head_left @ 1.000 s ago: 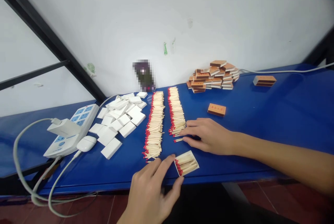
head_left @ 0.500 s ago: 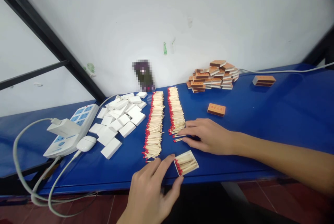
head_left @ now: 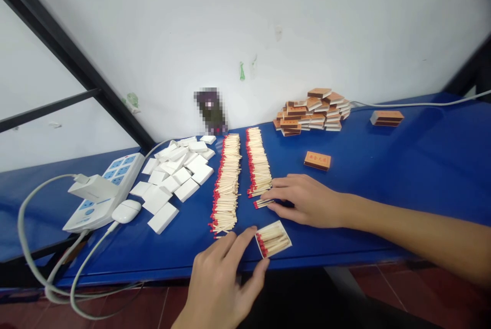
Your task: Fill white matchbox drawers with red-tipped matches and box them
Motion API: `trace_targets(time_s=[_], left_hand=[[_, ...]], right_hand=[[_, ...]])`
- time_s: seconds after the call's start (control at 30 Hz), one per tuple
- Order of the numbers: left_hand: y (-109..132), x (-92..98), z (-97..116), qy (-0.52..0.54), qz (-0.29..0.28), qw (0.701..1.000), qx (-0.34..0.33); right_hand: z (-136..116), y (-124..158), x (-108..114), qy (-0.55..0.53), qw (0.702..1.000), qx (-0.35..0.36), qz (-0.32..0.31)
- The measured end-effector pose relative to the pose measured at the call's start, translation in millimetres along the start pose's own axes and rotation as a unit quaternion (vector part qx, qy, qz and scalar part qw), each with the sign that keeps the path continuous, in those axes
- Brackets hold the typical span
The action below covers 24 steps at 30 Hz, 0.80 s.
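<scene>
Near the table's front edge, my left hand (head_left: pixel 226 275) grips the left end of a white matchbox tray (head_left: pixel 286 228) between fingers and thumb. Red-headed matches (head_left: pixel 274 241) lie inside it, heads to the left. Above and to the right, my right hand (head_left: pixel 307 200) pinches a few matches (head_left: pixel 262 203) by their plain ends, flat on the blue table. They are just below the right row of matches (head_left: pixel 259 162). A longer row of matches (head_left: pixel 227 183) runs beside it on the left.
White trays (head_left: pixel 172 165) form a pile left of the rows. A power strip (head_left: pixel 123 173) with cables and a white charging case (head_left: pixel 126 210) sits farther left. Orange matchboxes (head_left: pixel 314 111) are heaped by the wall; one orange box (head_left: pixel 317 160) lies nearer, others (head_left: pixel 386 117) at right.
The loose matches at my right fingertips have drawn closer together. My left hand and the tray look almost unmoved.
</scene>
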<state>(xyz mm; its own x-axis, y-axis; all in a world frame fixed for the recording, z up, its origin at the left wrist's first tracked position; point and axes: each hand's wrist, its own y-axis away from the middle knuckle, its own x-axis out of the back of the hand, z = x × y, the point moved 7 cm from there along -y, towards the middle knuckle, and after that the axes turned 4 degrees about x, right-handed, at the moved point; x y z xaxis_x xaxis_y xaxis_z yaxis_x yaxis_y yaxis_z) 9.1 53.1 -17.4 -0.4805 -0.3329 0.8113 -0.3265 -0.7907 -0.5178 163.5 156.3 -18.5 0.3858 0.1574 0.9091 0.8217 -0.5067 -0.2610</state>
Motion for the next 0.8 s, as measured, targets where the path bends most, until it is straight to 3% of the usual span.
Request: trace_targets(time_s=[0.33, 0.8], left_hand=[[0.3, 0.8, 0.7, -0.002, 0.003, 1.000, -0.001], [0.2, 1.9, 0.8, 0.000, 0.009, 1.000, 0.002]], right_hand=[[-0.9, -1.1, 2.0, 0.002, 1.000, -0.003, 0.009], [-1.5, -2.6, 1.3, 0.004, 0.999, -0.032, -0.025]])
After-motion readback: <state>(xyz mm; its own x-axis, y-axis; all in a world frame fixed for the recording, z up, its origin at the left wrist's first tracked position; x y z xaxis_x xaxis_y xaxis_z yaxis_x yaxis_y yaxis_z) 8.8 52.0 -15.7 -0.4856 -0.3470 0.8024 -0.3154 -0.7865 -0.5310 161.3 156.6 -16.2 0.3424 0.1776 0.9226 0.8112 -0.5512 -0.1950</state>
